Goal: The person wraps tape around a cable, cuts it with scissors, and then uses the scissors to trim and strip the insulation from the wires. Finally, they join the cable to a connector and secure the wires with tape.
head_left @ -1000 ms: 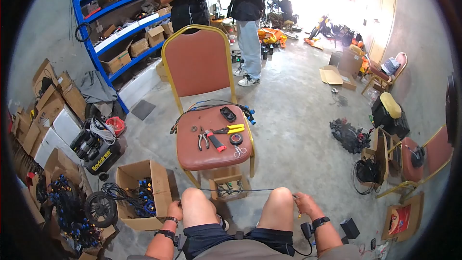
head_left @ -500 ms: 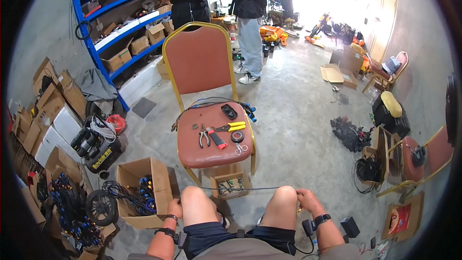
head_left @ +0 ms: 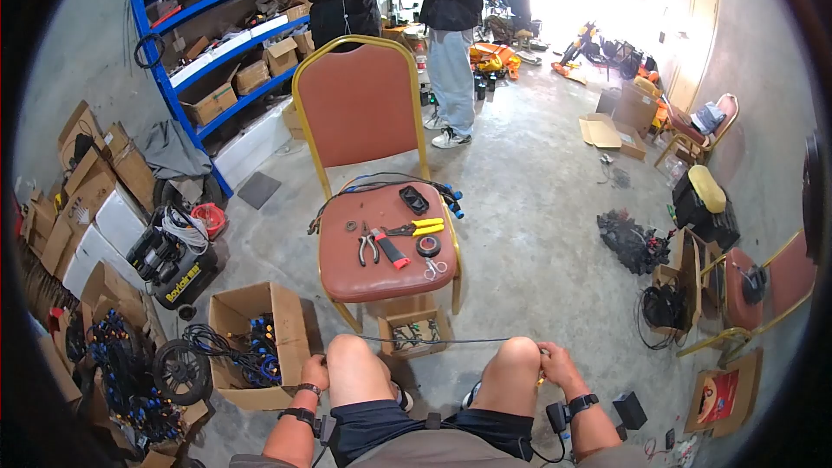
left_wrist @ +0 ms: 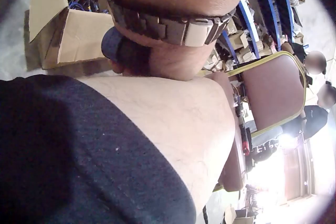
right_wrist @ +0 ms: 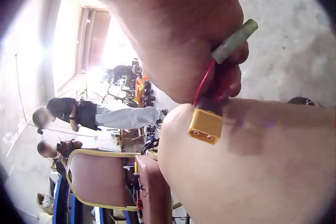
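A thin dark cable stretches across both knees between the hands. Beside the left knee, my left hand grips its left end; in the left wrist view a dark blue round piece shows by that hand, whose fingers are mostly hidden. My right hand, outside the right knee, holds the other end with curled fingers. Below the right hand, in the right wrist view, hang a yellow connector with a red wire and a green sleeve.
A chair ahead bears pliers, a red-black tool, yellow-handled cutters, black tape, scissors and cables. Boxes of cables stand left, a small box under the chair. Two people stand behind.
My right hand has moved slightly right and up, and the cable lies a little straighter. The left hand has barely moved.
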A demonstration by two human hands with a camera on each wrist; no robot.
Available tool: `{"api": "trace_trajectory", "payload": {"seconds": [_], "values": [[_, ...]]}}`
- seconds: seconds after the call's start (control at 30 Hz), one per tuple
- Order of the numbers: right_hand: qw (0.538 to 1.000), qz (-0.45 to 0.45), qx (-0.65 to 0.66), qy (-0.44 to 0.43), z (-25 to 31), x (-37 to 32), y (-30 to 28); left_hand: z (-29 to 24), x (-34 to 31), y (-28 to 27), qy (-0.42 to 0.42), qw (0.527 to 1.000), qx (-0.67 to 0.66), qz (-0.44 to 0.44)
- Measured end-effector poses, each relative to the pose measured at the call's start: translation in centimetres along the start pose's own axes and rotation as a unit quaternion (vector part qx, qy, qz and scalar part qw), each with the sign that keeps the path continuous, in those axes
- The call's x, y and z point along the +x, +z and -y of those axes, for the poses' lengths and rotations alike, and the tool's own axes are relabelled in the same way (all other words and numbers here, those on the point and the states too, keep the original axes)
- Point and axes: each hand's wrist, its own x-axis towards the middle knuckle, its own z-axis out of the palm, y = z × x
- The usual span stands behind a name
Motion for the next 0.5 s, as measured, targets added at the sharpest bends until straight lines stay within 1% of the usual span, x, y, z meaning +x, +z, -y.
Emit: {"api": "trace_trajectory", "payload": {"seconds": [0.07, 0.17, 0.23, 0.3, 0.37, 0.43, 0.47, 0.5], "values": [[1.000, -0.004, -0.009, -0.004, -0.2, 0.2, 0.2, 0.1, 0.1, 0.0, 0.000, 1.000, -0.003, 0.000], [1.000, -0.002, 0.001, 0.016, -0.1, 0.1, 0.4, 0.1, 0.1, -0.2, -0.003, 1.000, -0.005, 0.008], [0.999, -0.017, -0.042, -0.003, 0.7, -0.6, 0.2, -0.3, 0.1, -0.4, -0.006, 1.000, -0.004, 0.019], [0.999, -0.012, -0.037, 0.012, 1.8, -0.7, 0.1, -0.6, -0.2, -0.7, -0.001, 1.000, -0.009, 0.013], [0.999, -0.009, -0.031, 0.032, 0.9, -1.1, 0.3, -1.3, -0.6, -1.2, 0.004, 1.000, -0.005, 0.013], [0.999, -0.035, -0.019, -0.035, -0.2, -0.4, 0.6, -1.1, -0.3, -0.8, 0.016, 1.000, -0.005, 0.011], [0.999, -0.037, -0.019, -0.028, -0.7, -0.5, 0.5, 0.0, 0.2, -0.2, 0.016, 1.000, -0.025, 0.008], [1.000, -0.021, -0.011, 0.003, 0.2, -0.7, 0.3, 0.9, 0.5, 0.2, 0.015, 0.999, -0.045, 0.006]]}}
